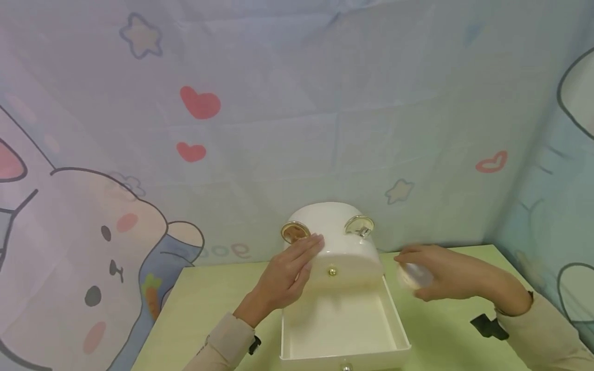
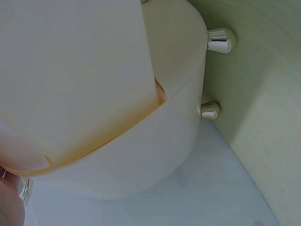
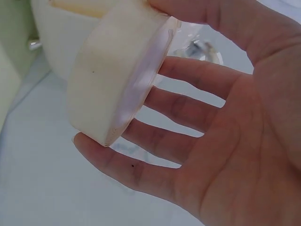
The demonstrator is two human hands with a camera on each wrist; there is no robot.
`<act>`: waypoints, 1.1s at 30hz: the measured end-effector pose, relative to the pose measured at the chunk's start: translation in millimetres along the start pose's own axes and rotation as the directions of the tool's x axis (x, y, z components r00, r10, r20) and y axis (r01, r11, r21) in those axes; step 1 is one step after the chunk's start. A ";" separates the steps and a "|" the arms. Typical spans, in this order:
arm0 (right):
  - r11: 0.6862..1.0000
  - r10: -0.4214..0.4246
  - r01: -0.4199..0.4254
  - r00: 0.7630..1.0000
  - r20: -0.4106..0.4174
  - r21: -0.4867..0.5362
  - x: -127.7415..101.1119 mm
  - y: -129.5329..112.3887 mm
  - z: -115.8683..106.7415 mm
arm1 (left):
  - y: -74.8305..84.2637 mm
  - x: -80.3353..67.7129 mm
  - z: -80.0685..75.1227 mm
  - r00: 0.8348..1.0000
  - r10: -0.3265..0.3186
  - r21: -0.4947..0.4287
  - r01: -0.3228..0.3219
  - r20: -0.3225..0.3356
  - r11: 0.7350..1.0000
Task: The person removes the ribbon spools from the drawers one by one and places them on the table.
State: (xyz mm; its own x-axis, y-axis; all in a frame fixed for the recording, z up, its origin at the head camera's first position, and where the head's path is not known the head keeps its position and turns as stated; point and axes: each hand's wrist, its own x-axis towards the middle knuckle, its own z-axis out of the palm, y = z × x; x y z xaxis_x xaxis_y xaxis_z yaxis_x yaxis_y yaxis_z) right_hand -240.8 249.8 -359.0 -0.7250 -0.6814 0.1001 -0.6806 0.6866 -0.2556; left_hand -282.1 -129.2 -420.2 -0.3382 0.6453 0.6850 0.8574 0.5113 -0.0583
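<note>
A round white case (image 1: pixel 414 276), shallow with a clear lid face, sits in a person's right hand (image 1: pixel 441 273) at the 3 o'clock side of a white storage box (image 1: pixel 339 242) on a pale green table (image 1: pixel 209 299). The right wrist view shows the case (image 3: pixel 113 70) pinched between thumb and spread fingers (image 3: pixel 197 80), tilted on edge rather than lying flat in the palm. The left hand (image 1: pixel 287 273) rests with straight fingers against the box's 9 o'clock side, grasping nothing. The box's bottom drawer (image 1: pixel 341 330) stands pulled out toward 6 o'clock and shows nothing inside; 1 small gold knob (image 1: pixel 332 271) marks the panel above it, and 2 gold-rimmed rings (image 1: pixel 295 232) sit on the domed top. From the left wrist view, 2 chrome feet (image 2: pixel 221 40) show under the box. The loose, edge-on hold looks risky: the case could slip from the fingertips and strike the drawer's thin wall. Pressure from the bracing hand might also slide the box on its small feet.
</note>
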 end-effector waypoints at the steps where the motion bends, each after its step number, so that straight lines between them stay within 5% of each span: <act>1: 1.000 0.016 -0.016 1.000 0.003 0.010 -1.0 5.0 2.9 | 0.1 -0.3 0.3 1.000 0.000 0.001 0.000 -0.001 1.000; 13: 0.983 0.172 -0.172 0.985 0.004 0.064 -20.9 47.6 34.1 | 1.5 0.3 4.6 1.000 -0.010 -0.014 0.010 0.010 1.000; 33: 0.948 0.315 -0.312 0.948 -0.052 0.062 -50.4 97.9 77.7 | 0.9 2.3 6.3 0.999 0.018 0.004 -0.018 -0.030 1.000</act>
State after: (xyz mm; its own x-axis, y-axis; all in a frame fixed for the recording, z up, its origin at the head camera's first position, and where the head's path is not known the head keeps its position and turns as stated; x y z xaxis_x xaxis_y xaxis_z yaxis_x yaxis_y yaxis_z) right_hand -262.7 331.7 -463.8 -0.9070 -0.4162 0.0644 -0.4126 0.8476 -0.3335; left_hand -284.5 -123.7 -423.2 -0.3113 0.6369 0.7053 0.8617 0.5021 -0.0731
